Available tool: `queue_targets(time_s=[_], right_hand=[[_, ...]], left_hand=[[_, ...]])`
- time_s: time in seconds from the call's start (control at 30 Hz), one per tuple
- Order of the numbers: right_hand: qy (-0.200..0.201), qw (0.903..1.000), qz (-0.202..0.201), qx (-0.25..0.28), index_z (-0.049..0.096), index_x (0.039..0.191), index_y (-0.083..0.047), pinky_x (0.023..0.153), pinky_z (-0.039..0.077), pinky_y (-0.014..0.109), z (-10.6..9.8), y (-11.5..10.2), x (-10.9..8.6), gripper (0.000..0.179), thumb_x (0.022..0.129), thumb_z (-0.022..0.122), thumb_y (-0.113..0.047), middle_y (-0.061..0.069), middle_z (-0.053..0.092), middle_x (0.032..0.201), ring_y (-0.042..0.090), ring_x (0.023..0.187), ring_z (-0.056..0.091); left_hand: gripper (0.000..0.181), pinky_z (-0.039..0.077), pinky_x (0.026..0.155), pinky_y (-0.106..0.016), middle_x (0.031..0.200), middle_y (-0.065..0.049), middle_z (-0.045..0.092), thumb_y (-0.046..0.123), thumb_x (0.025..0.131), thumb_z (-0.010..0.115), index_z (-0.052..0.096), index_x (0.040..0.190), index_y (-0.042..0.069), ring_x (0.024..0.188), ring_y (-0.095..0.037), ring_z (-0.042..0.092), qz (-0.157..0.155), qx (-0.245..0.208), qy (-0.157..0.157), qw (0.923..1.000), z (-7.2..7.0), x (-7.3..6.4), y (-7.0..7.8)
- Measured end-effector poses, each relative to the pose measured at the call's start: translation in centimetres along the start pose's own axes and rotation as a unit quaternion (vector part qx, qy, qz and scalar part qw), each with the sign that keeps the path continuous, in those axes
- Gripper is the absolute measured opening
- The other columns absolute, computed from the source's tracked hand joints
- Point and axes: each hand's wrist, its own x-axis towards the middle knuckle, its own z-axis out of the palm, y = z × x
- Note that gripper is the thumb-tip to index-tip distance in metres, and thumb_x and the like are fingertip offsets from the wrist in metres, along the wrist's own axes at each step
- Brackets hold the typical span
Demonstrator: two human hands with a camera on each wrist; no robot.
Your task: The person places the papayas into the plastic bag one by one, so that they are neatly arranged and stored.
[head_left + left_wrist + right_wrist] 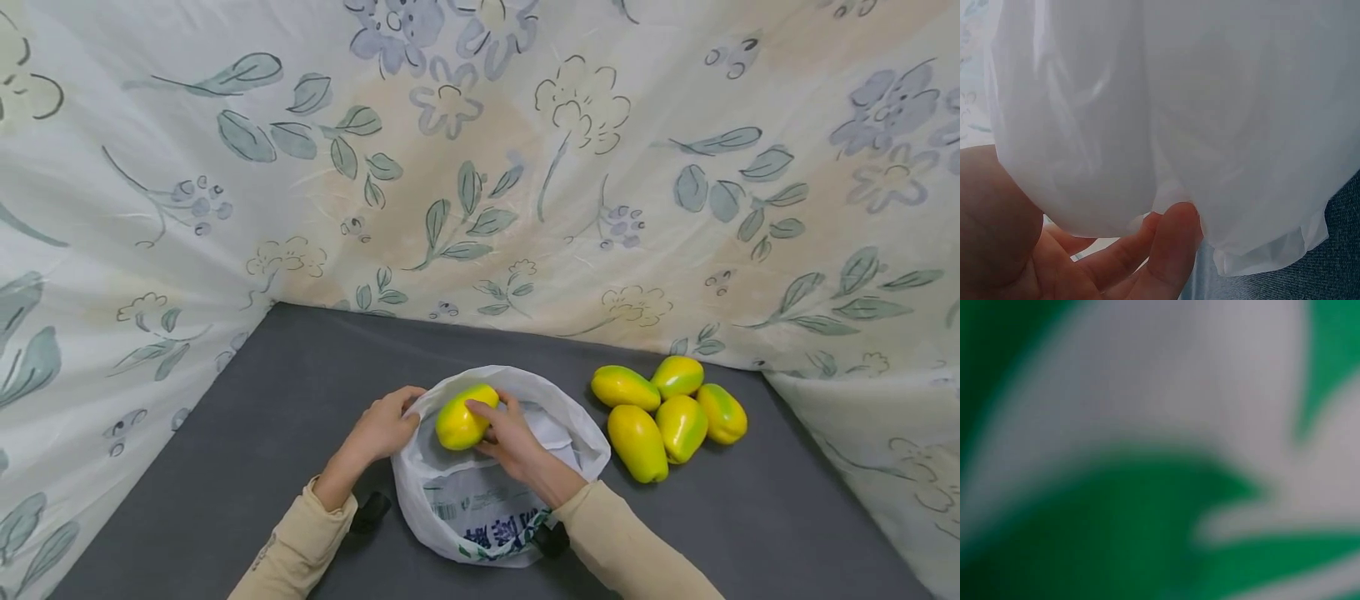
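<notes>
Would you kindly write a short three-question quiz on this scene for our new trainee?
1. How many mangoes lie on the dark tabletop beside the white plastic bag?
2. True or false: the left hand's grip is on a mango.
3. Seen from the head camera, the mango in the right hand's grip shows: (A) within the bag's opening, (B) touching the tabletop, (C) beneath the bag.

Key: 1. Five. 2. False; it is on the bag. 3. A.
</notes>
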Motion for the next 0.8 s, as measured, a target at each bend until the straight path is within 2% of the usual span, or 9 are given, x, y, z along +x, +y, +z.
queue_targets(time_s=[0.2, 0.37, 0.47, 0.63, 0.8], right_hand=[[0.0, 0.9997, 0.013, 0.02, 0.001, 0.149, -0.005, 0.098, 0.036, 0.053, 0.07, -0.06, 0.31, 0.079, 0.097, 0.056, -0.027, 0.032, 0.024, 0.14, 0.043, 0.124, 0.04], [0.0, 0.9998, 0.014, 0.011, 0.005, 0.15, -0.005, 0.095, 0.041, 0.049, -0.07, -0.02, 0.38, 0.072, 0.099, 0.051, -0.025, 0.033, 0.031, 0.136, 0.035, 0.109, 0.051], [-0.004, 0.9999, 0.011, 0.003, 0.009, 0.149, -0.005, 0.094, 0.042, 0.048, -0.2, 0.02, 0.27, 0.066, 0.1, 0.049, -0.022, 0.031, 0.034, 0.133, 0.032, 0.104, 0.053], [-0.011, 0.9998, 0.012, -0.006, 0.016, 0.147, -0.002, 0.095, 0.041, 0.047, -0.3, 0.04, 0.07, 0.06, 0.1, 0.049, -0.02, 0.029, 0.036, 0.133, 0.032, 0.107, 0.051], [-0.029, 0.9991, 0.012, -0.027, 0.017, 0.147, 0.0, 0.095, 0.042, 0.047, -0.5, -0.04, -0.19, 0.062, 0.1, 0.049, -0.022, 0.028, 0.036, 0.135, 0.035, 0.114, 0.048]], left_hand=[[0.038, 0.05, 0.067, -0.038, 0.115, -0.016, 0.063, 0.007, 0.092, 0.052, 0.056, 0.13, 0.005, 0.087, -0.026, 0.062, 0.0, 0.005, 0.001, 1.0, 0.21, 0.06, -0.19], [0.039, 0.05, 0.074, -0.043, 0.117, -0.017, 0.062, 0.007, 0.092, 0.052, 0.055, 0.131, 0.004, 0.095, -0.03, 0.061, 0.0, 0.014, -0.002, 0.9999, 0.19, 0.15, -0.14], [0.039, 0.05, 0.076, -0.044, 0.117, -0.017, 0.061, 0.007, 0.092, 0.052, 0.055, 0.131, 0.003, 0.096, -0.03, 0.061, -0.002, 0.012, -0.001, 0.9999, 0.19, 0.12, -0.09], [0.039, 0.05, 0.076, -0.043, 0.117, -0.017, 0.061, 0.007, 0.093, 0.052, 0.055, 0.131, 0.005, 0.095, -0.029, 0.061, -0.012, 0.004, -0.003, 0.9999, 0.04, 0.08, -0.02], [0.039, 0.05, 0.073, -0.042, 0.117, -0.017, 0.061, 0.007, 0.093, 0.052, 0.055, 0.132, 0.005, 0.095, -0.03, 0.061, -0.008, 0.001, -0.006, 1.0, -0.23, 0.13, 0.0]])
